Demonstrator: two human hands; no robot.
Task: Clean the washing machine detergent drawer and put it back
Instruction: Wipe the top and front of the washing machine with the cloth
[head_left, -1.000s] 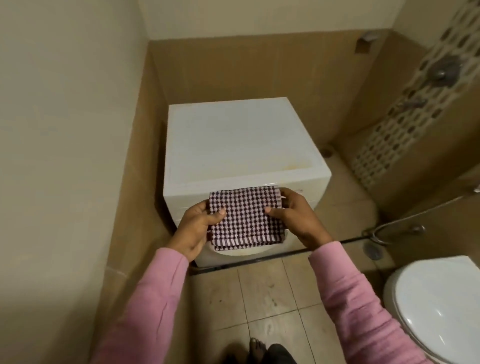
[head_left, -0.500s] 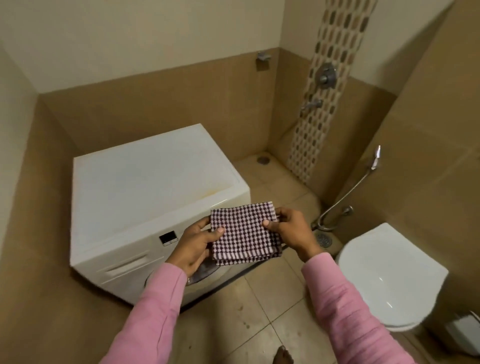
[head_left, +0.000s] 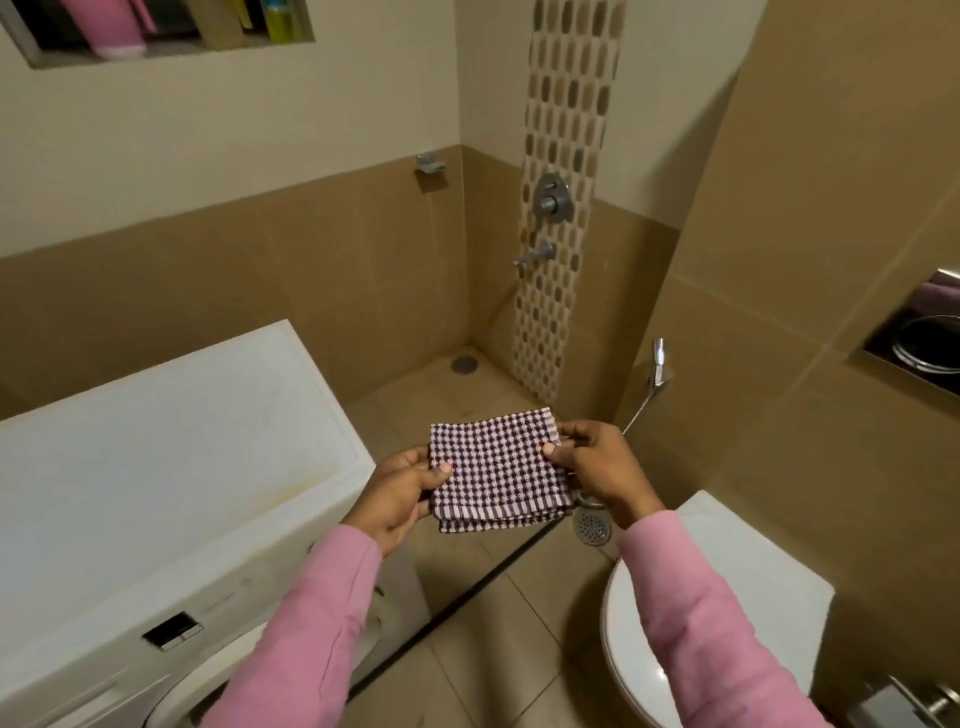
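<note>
Pinches folded purple-checked cloth (head_left: 496, 467) with left hand (head_left: 395, 493) at 9 o'clock, right hand (head_left: 597, 467) at 3 o'clock, thumbs on top. Boxy white washing machine (head_left: 156, 467) at 8 o'clock.

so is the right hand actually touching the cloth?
Touching. The head view shows the right hand pinching the right edge of the checked cloth, with its thumb lying on top of the fabric.

Woven checked cloth (head_left: 497, 467) (matt); glossy toilet lid (head_left: 727, 587)
</note>
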